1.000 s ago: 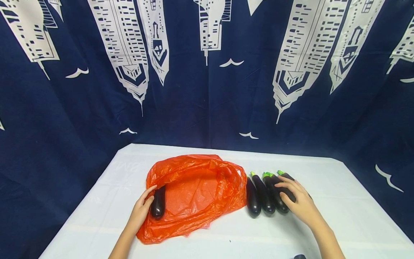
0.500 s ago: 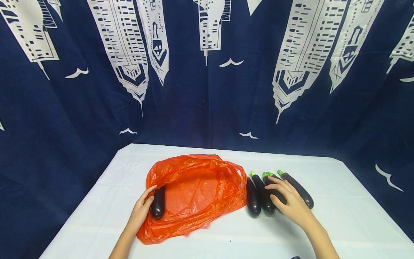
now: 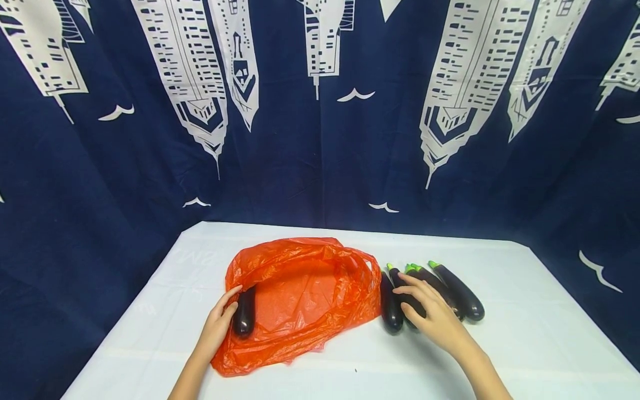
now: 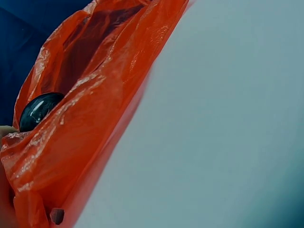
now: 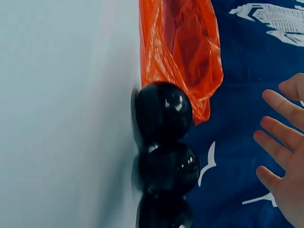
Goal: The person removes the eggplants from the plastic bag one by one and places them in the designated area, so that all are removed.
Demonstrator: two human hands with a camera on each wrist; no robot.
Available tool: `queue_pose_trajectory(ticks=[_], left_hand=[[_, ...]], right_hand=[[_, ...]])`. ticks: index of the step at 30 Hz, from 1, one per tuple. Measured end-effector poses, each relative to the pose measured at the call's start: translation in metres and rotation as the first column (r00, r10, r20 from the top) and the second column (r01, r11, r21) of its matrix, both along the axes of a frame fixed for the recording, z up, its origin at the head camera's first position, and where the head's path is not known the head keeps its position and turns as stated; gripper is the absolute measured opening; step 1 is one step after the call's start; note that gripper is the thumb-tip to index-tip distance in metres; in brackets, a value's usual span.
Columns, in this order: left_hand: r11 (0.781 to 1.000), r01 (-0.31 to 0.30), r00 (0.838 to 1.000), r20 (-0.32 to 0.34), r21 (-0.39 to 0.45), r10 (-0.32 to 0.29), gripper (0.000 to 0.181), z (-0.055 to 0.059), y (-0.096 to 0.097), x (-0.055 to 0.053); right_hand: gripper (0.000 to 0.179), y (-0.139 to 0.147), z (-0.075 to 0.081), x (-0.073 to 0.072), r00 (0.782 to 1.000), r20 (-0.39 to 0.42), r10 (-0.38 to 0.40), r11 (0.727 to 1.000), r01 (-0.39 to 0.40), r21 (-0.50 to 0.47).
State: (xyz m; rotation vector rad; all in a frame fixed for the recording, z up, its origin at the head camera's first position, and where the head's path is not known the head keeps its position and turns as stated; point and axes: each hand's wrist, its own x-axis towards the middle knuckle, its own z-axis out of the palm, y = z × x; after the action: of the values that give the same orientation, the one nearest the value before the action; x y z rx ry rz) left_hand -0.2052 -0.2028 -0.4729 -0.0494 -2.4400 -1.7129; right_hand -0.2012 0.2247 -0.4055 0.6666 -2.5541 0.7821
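Note:
An orange-red plastic bag (image 3: 300, 300) lies with its mouth spread wide. One dark purple eggplant (image 3: 244, 318) rests inside at its left end; its rounded tip shows in the left wrist view too. At that edge my left hand (image 3: 218, 322) holds the bag's rim between thumb and fingers. Several eggplants (image 3: 457, 291) with green stems form a row right of the bag, the leftmost eggplant (image 3: 392, 311) close against it. My right hand (image 3: 435, 319) hovers over the row, fingers spread and holding nothing, partly hiding the middle ones. In the right wrist view their round ends line up below the bag.
A white-covered table (image 3: 360, 355) carries everything. Behind it hangs a navy cloth (image 3: 320, 166) printed with white buildings and birds.
My right hand has moved left across the row, from the right-hand eggplants to those nearer the bag, uncovering the right end of the row. The left hand and the bag have stayed put.

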Motion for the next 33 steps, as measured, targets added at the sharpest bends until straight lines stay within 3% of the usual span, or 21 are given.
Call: queue_pose_trajectory(ticks=[5, 14, 23, 33], left_hand=[[1.0, -0.003, 1.0, -0.005, -0.002, 0.003, 0.039, 0.001, -0.001, 0.0], [1.0, -0.003, 1.0, -0.002, -0.004, 0.003, 0.04, 0.001, -0.002, 0.002], [1.0, 0.003, 1.0, 0.004, -0.006, -0.003, 0.04, -0.001, -0.001, 0.001], [1.0, 0.004, 1.0, 0.01, 0.011, -0.004, 0.039, 0.001, -0.002, -0.001]], right_hand=[[0.024, -0.009, 0.001, 0.002, 0.999, -0.027, 0.036, 0.999, -0.036, 0.004], [0.025, -0.026, 0.002, 0.011, 0.998, 0.034, 0.05, 0.998, -0.051, 0.031], [0.029, -0.042, -0.002, 0.017, 0.997, -0.004, 0.075, 0.995, -0.074, 0.066], [0.034, -0.063, 0.001, 0.02, 0.994, 0.027, 0.11, 0.991, -0.112, 0.079]])
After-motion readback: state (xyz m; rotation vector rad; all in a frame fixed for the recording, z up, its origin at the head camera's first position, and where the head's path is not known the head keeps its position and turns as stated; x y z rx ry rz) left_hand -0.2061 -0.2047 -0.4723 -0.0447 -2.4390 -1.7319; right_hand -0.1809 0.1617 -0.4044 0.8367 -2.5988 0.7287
